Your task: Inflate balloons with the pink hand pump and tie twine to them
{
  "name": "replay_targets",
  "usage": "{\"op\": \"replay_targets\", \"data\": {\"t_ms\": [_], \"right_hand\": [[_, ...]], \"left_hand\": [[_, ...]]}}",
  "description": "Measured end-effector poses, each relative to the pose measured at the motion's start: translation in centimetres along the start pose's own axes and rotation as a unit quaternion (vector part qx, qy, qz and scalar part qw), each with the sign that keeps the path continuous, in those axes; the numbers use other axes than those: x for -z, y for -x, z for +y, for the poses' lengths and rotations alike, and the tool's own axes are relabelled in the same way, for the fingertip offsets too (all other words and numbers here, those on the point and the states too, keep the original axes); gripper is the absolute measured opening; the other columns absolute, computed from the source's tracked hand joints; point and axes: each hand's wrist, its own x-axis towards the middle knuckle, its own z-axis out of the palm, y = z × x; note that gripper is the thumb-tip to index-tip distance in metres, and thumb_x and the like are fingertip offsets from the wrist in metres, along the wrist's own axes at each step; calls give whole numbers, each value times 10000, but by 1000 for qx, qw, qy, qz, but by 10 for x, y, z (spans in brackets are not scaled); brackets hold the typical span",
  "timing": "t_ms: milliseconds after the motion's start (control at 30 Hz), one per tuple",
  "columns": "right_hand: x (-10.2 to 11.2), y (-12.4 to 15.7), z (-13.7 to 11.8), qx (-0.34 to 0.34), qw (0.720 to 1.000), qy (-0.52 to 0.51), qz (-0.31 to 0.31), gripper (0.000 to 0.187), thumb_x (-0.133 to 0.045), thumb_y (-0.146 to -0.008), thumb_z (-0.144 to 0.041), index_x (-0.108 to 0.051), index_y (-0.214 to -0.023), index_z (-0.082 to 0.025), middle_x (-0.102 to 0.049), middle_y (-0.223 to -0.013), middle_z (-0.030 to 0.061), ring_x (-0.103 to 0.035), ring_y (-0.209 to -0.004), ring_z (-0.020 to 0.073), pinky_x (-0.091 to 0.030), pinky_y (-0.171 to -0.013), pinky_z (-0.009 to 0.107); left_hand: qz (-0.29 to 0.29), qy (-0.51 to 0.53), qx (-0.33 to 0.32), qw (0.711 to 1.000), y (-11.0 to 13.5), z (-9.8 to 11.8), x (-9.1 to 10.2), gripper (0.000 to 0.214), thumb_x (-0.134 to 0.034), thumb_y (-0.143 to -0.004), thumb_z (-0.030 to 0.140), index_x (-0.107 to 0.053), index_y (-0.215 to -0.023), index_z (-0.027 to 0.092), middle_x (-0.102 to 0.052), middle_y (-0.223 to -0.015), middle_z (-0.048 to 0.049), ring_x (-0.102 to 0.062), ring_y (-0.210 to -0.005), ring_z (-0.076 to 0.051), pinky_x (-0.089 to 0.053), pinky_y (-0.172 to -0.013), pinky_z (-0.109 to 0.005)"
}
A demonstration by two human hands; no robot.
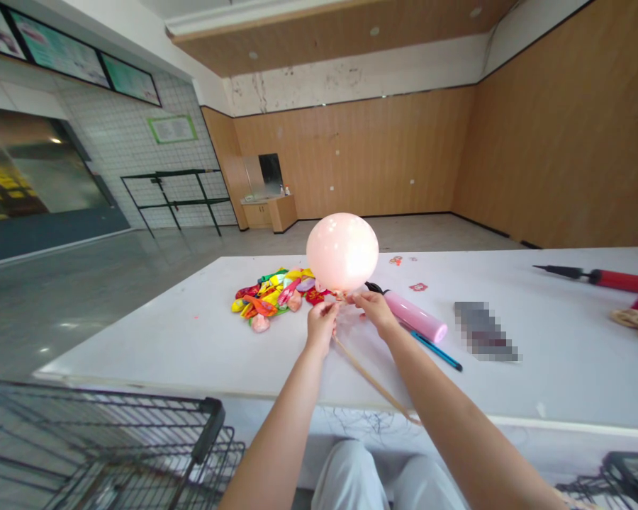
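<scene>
Pale-trousered knees (351, 474) sat just under the tabletop's (154, 340) near edge, w/ a black wire cart (207, 432) to the L, by the near L corner. A tan ribbon (369, 377) trailed from the L hand, slanting R to the near edge, abt mid-length.

L hand (323, 320): thumb & fingertips nipped tog., ribbon in its grip. R hand (375, 309): fingers bent in, tips drawn close tog. at the balloon's neck; too small to tell if they had neck or ribbon. Hands were near each other, not far apart.

Pale pink balloon (342, 249), blown up, stood upright just above & beyond both hands, abt mid-tabletop L to R, its top showing past the far edge.

R of the hands: blue pen (437, 350), slanting twd the near edge; just beyond it a pink cylinder (417, 317), lying down. Further R, a pixelated flat patch (483, 331), contents n/a.

L of the balloon, twd the far L corner: heap of limp balloons (271, 294), multicol. Near the far edge, R of balloon: small red sticker (418, 287). Far R: red pump (619, 280), black nozzle pointing L, partly cut off.

Across the floor: cabinet (269, 212) agst the wood-panel wall (383, 156).
</scene>
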Motion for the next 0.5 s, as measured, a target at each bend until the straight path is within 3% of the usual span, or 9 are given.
{"op": "replay_targets", "data": {"t_ms": [133,300,400,500], "right_hand": [[15,2,-24,-42,995,81,-28,191,-581,-799,-268,-693,-861,-126,-709,-836,88,-627,-658,132,-439,-510,188],[63,36,-44,-45,977,203,-38,46,-641,-697,-116,-681,-676,-121,-658,-608,61,-622,-594,153,-429,-543,216],[86,72,-43,-28,882,470,-1,114,-598,-750,-132,-708,-726,-149,-711,-774,104,-672,-768,224,-463,-640,273],[94,101,-32,-38,807,589,34,170,-562,-833,-183,-727,-867,-158,-718,-922,149,-687,-855,284,-488,-682,334]], "left_hand": [[2,0,-16,1000,-1,-1,1,360,-765,-611,421,-594,-763,143,-492,-504,61,-358,-349,-42,-256,-339,-172],[-9,5,-17,1000,0,2,1,301,-723,-637,395,-582,-708,139,-560,-556,21,-354,-359,-36,-248,-344,-174],[-6,9,-19,1000,-1,2,1,291,-718,-630,384,-576,-702,140,-568,-568,12,-360,-366,-39,-240,-338,-171],[-6,10,-27,1000,-3,0,2,302,-724,-614,385,-571,-694,138,-579,-584,2,-354,-372,-37,-236,-331,-170]]}}
